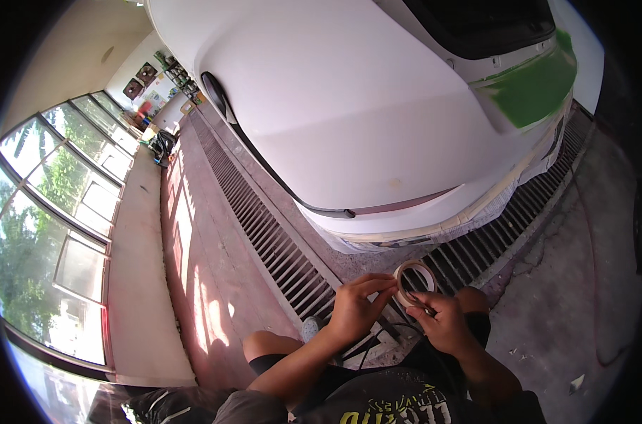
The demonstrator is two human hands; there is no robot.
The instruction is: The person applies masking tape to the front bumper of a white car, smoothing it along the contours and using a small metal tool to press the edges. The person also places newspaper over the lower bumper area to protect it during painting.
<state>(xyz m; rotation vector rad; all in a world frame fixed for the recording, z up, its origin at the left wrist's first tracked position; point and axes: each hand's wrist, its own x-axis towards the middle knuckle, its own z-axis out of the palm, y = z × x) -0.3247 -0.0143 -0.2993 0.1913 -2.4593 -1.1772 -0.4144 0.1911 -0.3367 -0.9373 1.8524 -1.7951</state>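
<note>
A roll of beige masking tape (401, 283) is held up in front of my knees by my right hand (441, 324), with the thumb and fingers closed on its lower rim. My left hand (360, 305) comes from the other side, its thumb and fingertips pinched together at the roll's left edge. Whether a loose end of tape is between those fingertips is too small to see. Just beyond both hands stands a car body in pale primer (335, 120). Paper and tape masking (406, 237) runs along its lower edge.
Slatted metal floor grates (264, 240) run along the car's left side and below its near edge. A green patch (536, 88) marks the car's right part. Tall windows (60, 233) line the left wall. A thin hose (595, 297) lies on the floor at right.
</note>
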